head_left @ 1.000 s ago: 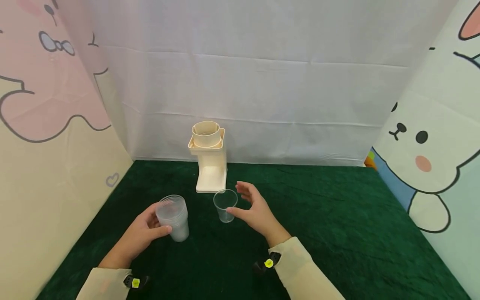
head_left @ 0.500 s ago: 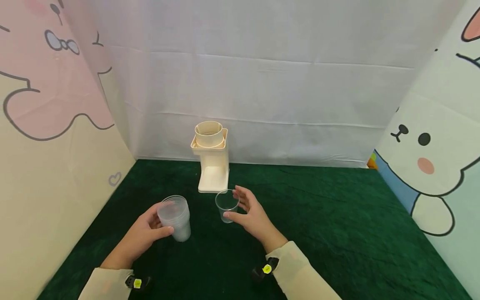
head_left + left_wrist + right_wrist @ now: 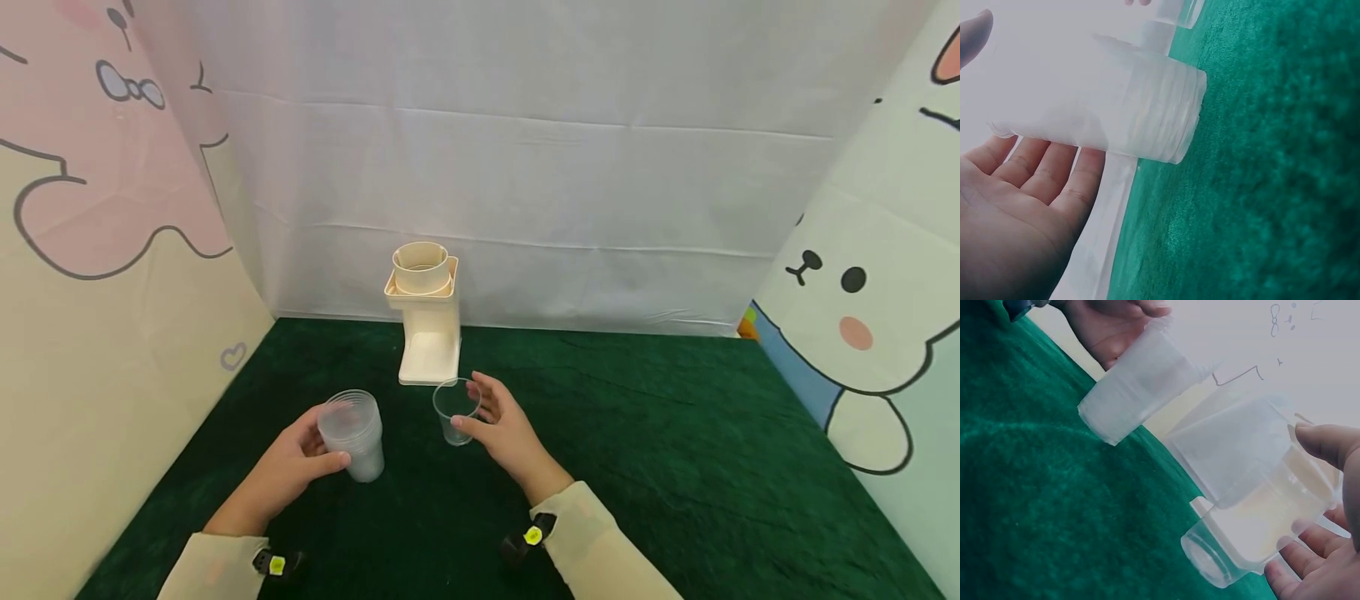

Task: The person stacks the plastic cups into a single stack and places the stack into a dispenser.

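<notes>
My left hand (image 3: 288, 467) holds a stack of clear plastic cups (image 3: 356, 437), thumb on the near side and fingers behind it. In the left wrist view, the fingers (image 3: 1054, 169) curve against the side of the stack (image 3: 1154, 106). To the right, a single clear plastic cup (image 3: 456, 410) is upright between the thumb and fingers of my right hand (image 3: 510, 433). The right wrist view shows this cup (image 3: 1235, 550) with the fingertips (image 3: 1291, 553) visible through its wall. Whether its base touches the cloth is unclear.
A cream plastic stand (image 3: 431, 342) with a round cup-shaped holder (image 3: 422, 268) on top is just behind the single cup. Dark green cloth (image 3: 637, 433) covers the table. A white curtain (image 3: 525, 183) hangs at the back, and printed cartoon sheets flank both sides.
My right thumb and fingers have come in closer around the single cup. The left hand keeps holding the stack, and the head view has shifted slightly.
</notes>
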Tool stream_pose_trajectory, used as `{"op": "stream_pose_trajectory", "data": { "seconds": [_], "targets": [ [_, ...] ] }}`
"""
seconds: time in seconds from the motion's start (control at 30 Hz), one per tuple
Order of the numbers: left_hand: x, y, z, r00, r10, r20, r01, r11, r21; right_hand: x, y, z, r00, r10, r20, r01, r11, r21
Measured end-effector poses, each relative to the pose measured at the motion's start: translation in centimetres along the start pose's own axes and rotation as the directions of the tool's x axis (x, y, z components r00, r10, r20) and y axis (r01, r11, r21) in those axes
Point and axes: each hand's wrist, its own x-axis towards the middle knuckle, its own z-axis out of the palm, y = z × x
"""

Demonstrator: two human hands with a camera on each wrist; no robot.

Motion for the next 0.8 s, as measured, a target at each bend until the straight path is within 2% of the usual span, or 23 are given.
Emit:
{"op": "stream_pose_trajectory", "data": {
  "seconds": [0.27,0.8],
  "targets": [
    [0.0,0.1,0.1,1.0,-0.008,0.003,0.008,1.0,0.011,0.2,0.6,0.1,1.0,0.006,0.011,-0.006,1.0,0.012],
    [0.0,0.1,0.0,1.0,-0.015,0.003,0.015,1.0,0.018,0.5,1.0,0.1,1.0,-0.013,-0.019,0.013,1.0,0.0]
  ]
}}
